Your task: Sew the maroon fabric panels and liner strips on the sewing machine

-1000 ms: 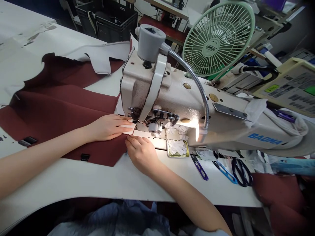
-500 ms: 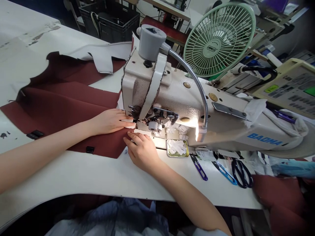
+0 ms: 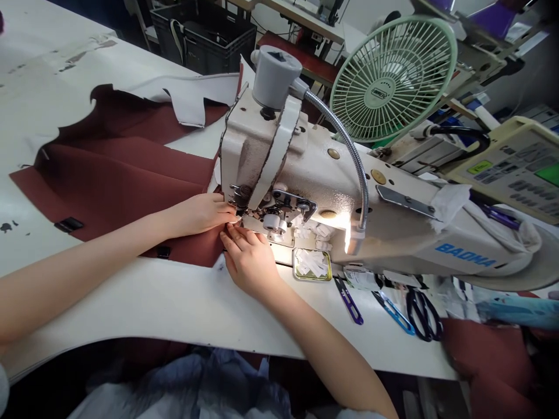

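Note:
A large piece of dark red fabric (image 3: 117, 174) lies on the white table (image 3: 174, 302) and runs under the head of a cream sewing machine (image 3: 314, 180). My left hand (image 3: 198, 213) lies flat on the fabric, fingers stretched toward the presser foot. My right hand (image 3: 248, 259) rests on the fabric's near edge just in front of the needle, fingers together and pressing the cloth down. The small white label seen under the left fingertips earlier is hidden.
A small tin of white labels (image 3: 312, 263) sits right of the needle. Purple snips (image 3: 348, 299), blue snips (image 3: 395, 314) and black scissors (image 3: 421, 314) lie along the machine's front. A green fan (image 3: 393, 75) stands behind. A control box (image 3: 510, 163) is at right.
The red fabric has slid away from me under the machine. Both hands have followed it toward the needle, and the right hand has closed in beside the left.

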